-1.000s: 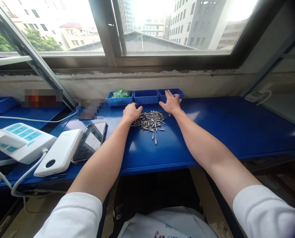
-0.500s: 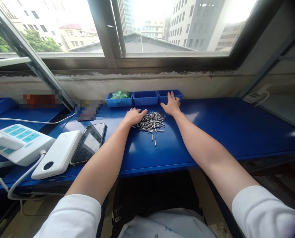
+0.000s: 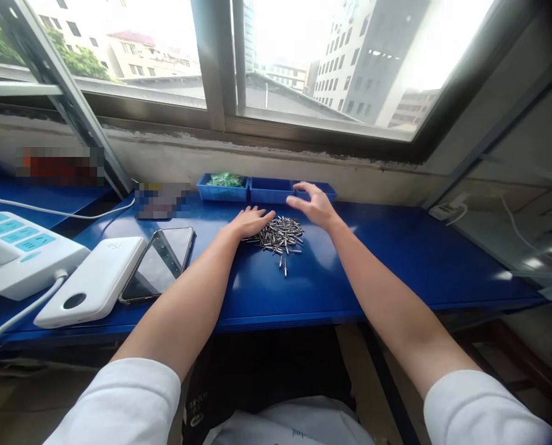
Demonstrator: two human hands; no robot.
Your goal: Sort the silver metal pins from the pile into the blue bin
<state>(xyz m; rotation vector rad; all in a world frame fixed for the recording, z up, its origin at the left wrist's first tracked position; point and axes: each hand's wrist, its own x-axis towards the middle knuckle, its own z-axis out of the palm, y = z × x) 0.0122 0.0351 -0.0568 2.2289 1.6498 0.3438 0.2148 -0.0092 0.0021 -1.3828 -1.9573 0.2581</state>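
On the blue bench, both spread hands, left hand and right hand, partly hide the pins.

Hands flanking metal pins, blue bench

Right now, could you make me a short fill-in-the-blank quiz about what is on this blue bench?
1. The left hand rests beside a pile of small metal ____.
2. Three trays stand by the wall; only the ____ one holds green parts.
3. The phone lies right of a ____ power bank.
4. The right hand has its fingers ____.

Missing words: pins; left; white; open
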